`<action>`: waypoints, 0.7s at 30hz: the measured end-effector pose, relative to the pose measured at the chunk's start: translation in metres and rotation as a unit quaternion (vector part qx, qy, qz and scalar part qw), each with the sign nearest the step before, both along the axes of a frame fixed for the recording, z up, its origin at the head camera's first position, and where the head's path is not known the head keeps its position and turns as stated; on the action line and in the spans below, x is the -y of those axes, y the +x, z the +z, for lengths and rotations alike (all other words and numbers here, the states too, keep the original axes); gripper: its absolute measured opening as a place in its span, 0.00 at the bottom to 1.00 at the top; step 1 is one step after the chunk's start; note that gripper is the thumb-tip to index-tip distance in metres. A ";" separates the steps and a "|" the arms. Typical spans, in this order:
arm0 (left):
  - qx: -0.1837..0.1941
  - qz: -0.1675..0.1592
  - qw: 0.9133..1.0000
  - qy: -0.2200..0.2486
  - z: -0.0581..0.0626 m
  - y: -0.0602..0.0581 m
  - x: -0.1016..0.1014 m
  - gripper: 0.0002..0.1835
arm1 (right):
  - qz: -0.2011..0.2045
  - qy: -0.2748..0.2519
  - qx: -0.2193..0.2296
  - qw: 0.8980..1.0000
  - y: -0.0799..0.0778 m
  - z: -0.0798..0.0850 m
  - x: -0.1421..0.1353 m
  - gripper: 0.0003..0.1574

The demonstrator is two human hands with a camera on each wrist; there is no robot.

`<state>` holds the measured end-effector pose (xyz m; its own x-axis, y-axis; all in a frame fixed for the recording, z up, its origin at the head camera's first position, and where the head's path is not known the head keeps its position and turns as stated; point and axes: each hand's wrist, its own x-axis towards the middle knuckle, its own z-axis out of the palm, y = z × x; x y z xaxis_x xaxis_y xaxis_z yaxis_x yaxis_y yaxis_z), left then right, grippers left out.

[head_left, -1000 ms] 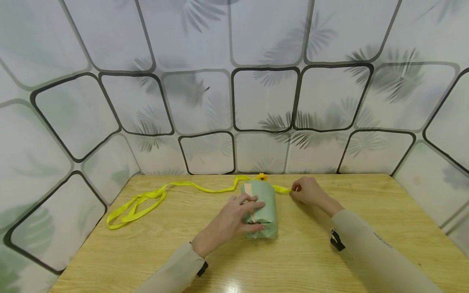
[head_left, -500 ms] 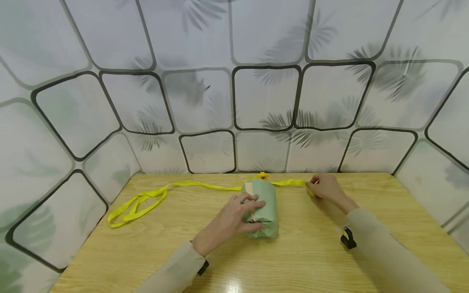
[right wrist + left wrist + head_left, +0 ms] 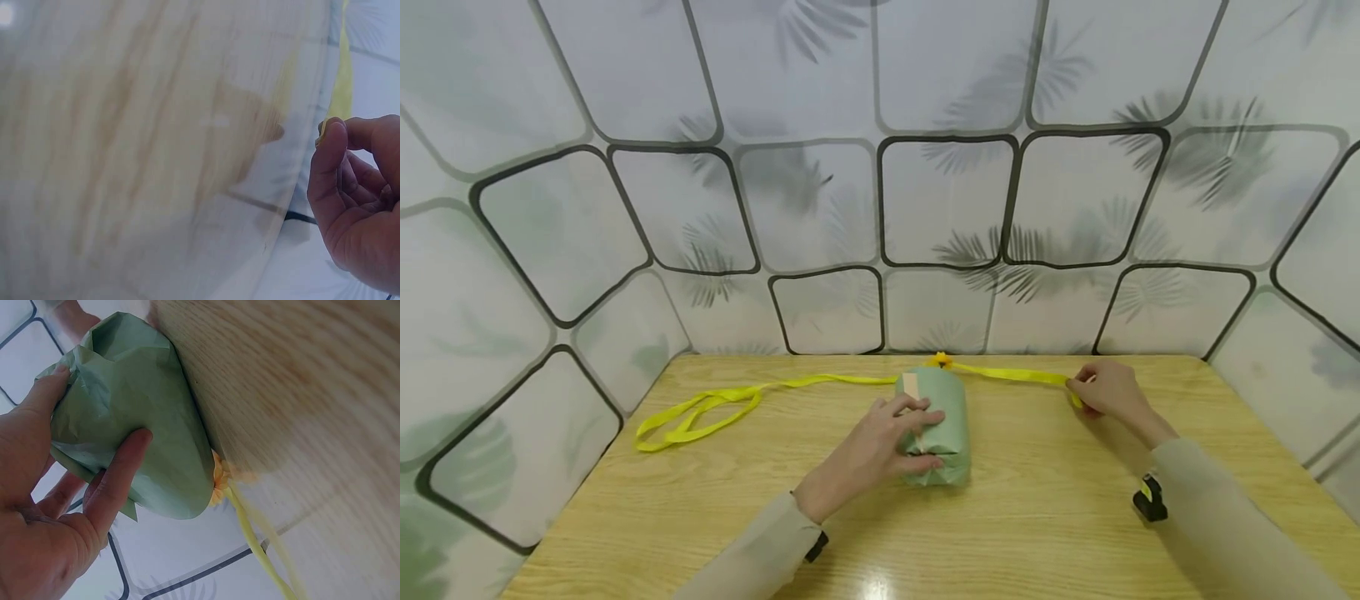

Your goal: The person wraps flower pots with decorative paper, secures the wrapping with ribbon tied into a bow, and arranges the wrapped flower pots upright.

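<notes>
A package wrapped in pale green paper [image 3: 943, 417] lies on the wooden table, with a beige strip along its left side. My left hand [image 3: 868, 454] grips it, fingers over the top and thumb at the near end; in the left wrist view, the fingers [image 3: 119, 478] spread around the green paper. A yellow ribbon [image 3: 1015, 374] passes behind the package, near a small orange-yellow flower [image 3: 940, 360] at its far end. To the right, my right hand [image 3: 1112, 392] pinches the ribbon's end between thumb and fingertips, as the right wrist view confirms with the ribbon [image 3: 341, 87] stretching away.
The ribbon's loose length [image 3: 700, 417] lies looped on the table's left part. A patterned curtain [image 3: 940, 208] with grey frames and leaf prints stands along the back and sides of the table [image 3: 1015, 533].
My right hand has moved right, drawing the yellow ribbon with it. The ribbon behind the package has straightened, and the left loops have shifted slightly right. My left hand stays on the package.
</notes>
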<state>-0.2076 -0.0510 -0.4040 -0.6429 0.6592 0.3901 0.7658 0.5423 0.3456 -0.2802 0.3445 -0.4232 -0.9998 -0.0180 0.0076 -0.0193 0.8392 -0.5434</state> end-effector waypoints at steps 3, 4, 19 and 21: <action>-0.001 0.000 1.000 -0.001 -0.001 0.000 0.000 0.32 | -0.007 -0.001 0.009 1.000 0.003 -0.001 -0.009 0.20; -0.001 0.001 1.000 -0.001 -0.001 0.000 0.000 0.32 | -0.008 -0.002 0.012 1.000 0.005 -0.001 -0.012 0.21; -0.008 0.000 1.000 -0.002 -0.002 0.000 0.001 0.32 | -0.057 -0.034 0.027 0.997 0.020 0.003 -0.056 0.23; -0.007 0.001 1.000 -0.004 -0.002 0.000 0.001 0.32 | -0.067 -0.045 0.028 0.996 0.022 0.003 -0.062 0.23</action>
